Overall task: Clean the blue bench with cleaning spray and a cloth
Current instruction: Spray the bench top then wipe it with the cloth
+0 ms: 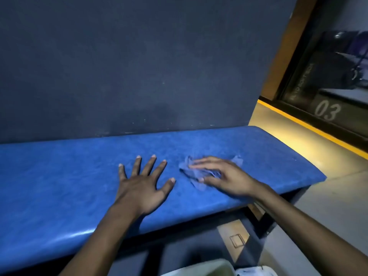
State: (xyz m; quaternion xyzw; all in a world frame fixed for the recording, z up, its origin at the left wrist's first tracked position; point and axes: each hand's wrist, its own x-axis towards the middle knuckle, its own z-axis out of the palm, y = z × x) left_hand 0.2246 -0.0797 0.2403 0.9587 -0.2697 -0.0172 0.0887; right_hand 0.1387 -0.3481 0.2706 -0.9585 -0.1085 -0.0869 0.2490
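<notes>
Head view: left hand (142,188) splayed on bench (59,176), right hand (225,176) pressing cloth (194,175).

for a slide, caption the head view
Right hand presses a blue cloth onto the blue bench; left hand rests flat beside it.

The left hand (143,184) rests flat on the desk (59,176), right of its middle and about midway between the back and front edges. Just to its right lies the cloth (191,173) on the desk top, and the right hand (225,176) rests on it. A wall panel (139,56) stands behind the back edge. Past the desk's right end lies the floor (298,126), with a glazed door (326,112) beyond it. Below the front edge sits a container (209,267) on the near side.
</notes>
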